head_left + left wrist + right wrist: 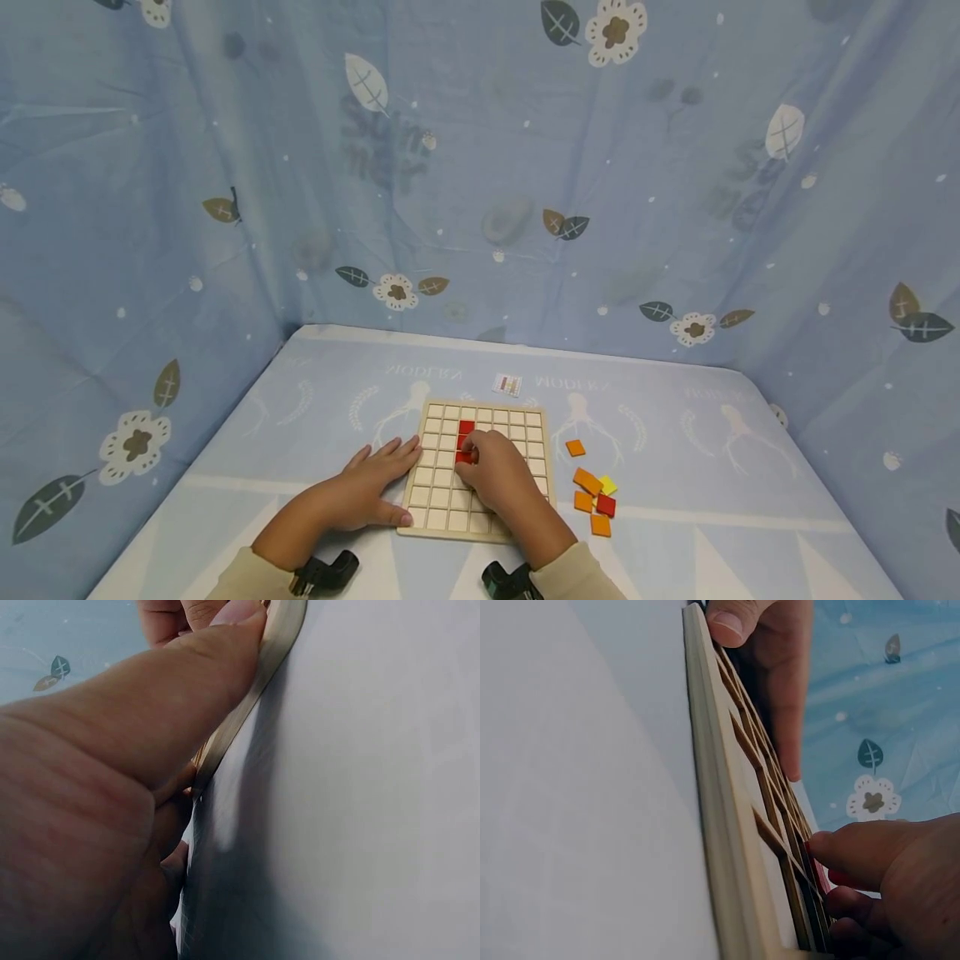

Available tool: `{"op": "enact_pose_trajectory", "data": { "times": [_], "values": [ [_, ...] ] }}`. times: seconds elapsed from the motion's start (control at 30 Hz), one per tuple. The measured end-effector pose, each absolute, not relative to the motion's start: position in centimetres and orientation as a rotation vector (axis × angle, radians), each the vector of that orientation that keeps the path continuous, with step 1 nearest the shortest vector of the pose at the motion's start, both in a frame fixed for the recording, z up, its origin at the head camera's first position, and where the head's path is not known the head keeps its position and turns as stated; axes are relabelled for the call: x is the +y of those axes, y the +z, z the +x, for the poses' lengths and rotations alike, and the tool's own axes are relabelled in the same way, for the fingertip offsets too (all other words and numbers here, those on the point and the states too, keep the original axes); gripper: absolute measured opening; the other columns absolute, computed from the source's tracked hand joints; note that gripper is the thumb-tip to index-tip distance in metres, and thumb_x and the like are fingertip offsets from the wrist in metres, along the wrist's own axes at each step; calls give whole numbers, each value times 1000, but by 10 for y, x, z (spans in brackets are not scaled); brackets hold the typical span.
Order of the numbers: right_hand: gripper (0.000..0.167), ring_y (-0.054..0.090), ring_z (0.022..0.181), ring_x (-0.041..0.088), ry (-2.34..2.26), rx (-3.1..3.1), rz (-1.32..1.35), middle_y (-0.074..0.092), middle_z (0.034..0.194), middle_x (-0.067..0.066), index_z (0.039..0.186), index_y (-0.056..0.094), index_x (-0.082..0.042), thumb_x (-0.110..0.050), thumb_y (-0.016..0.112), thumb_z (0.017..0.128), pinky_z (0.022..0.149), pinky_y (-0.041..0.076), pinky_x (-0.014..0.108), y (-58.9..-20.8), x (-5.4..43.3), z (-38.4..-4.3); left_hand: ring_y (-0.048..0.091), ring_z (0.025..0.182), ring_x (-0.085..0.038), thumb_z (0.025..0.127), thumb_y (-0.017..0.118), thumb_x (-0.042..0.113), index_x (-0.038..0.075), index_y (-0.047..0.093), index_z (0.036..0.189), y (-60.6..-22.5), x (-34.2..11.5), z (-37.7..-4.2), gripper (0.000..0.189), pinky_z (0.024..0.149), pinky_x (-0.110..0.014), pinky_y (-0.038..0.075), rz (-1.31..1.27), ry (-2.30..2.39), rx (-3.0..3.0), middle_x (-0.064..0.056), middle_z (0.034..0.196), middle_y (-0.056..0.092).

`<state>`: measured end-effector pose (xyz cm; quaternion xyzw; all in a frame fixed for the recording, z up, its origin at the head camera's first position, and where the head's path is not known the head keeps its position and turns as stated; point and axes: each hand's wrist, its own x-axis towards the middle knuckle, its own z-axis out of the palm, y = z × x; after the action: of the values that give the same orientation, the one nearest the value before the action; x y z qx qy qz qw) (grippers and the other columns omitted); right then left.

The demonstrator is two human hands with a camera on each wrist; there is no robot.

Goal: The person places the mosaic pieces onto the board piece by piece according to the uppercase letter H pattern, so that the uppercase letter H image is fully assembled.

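A square wooden board (442,533) with a raised grid lies on the table. Red square tiles (467,427) sit in a column near its upper middle. My right hand (498,475) is over the middle of the board, thumb and bent index finger pinching a red tile (463,457) at the lower end of that column. In the right wrist view, the thumb (855,847) touches the red tile low over the grid. My left hand (367,485) lies with fingers spread at the board's left side, its thumb on the lower left corner; the left wrist view shows this thumb (172,697) against the wooden rim.
Right of the board lie several loose tiles: orange tiles (575,448), a red tile (606,505) and yellow (608,484) partly covered by others. A small printed card (507,384) lies behind the board. Blue patterned cloth (480,167) hangs around the table's back and sides.
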<state>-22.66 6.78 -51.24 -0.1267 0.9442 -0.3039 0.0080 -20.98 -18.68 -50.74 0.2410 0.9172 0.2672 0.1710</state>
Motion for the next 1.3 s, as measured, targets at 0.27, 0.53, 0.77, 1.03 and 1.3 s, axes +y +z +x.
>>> {"op": "enact_pose_trajectory", "data": {
  "times": [0.27, 0.53, 0.77, 1.03, 1.3],
  "values": [
    [12, 55, 78, 12, -998, 2898, -459, 59, 90, -7, 101, 72, -18, -26, 79, 95, 68, 49, 31, -506, 76, -228, 10, 163, -38, 83, 81, 57, 14, 28, 167, -508, -187, -210, 108, 124, -72, -1, 690, 770, 2604, -4, 176, 20],
    [20, 58, 84, 13, -975, 2924, -487, 64, 97, -6, 112, 74, -15, -27, 76, 97, 72, 51, 32, -489, 111, -222, 10, 163, -37, 81, 81, 60, 17, 28, 168, -508, -185, -210, 110, 124, -71, 0, 658, 743, 2619, 0, 175, 21],
    [20, 59, 85, 14, -931, 2961, -354, 66, 98, -2, 112, 74, -13, -22, 79, 94, 70, 51, 33, -483, 152, -211, 10, 163, -38, 82, 81, 59, 17, 27, 168, -509, -186, -211, 110, 124, -72, -1, 678, 753, 2613, -1, 175, 20],
    [19, 57, 83, 11, -924, 2951, -203, 65, 99, -7, 111, 75, -18, -22, 80, 94, 70, 51, 32, -482, 194, -198, 10, 163, -37, 82, 80, 61, 19, 25, 168, -513, -187, -213, 111, 124, -71, -1, 675, 747, 2607, 0, 176, 19],
    [13, 57, 78, 14, -874, 2904, -24, 62, 93, -5, 97, 71, -18, -19, 82, 91, 67, 50, 32, -482, 233, -192, 9, 163, -36, 81, 81, 61, 20, 26, 168, -512, -186, -212, 111, 125, -71, -1, 650, 743, 2608, 1, 176, 19]
  ]
}}
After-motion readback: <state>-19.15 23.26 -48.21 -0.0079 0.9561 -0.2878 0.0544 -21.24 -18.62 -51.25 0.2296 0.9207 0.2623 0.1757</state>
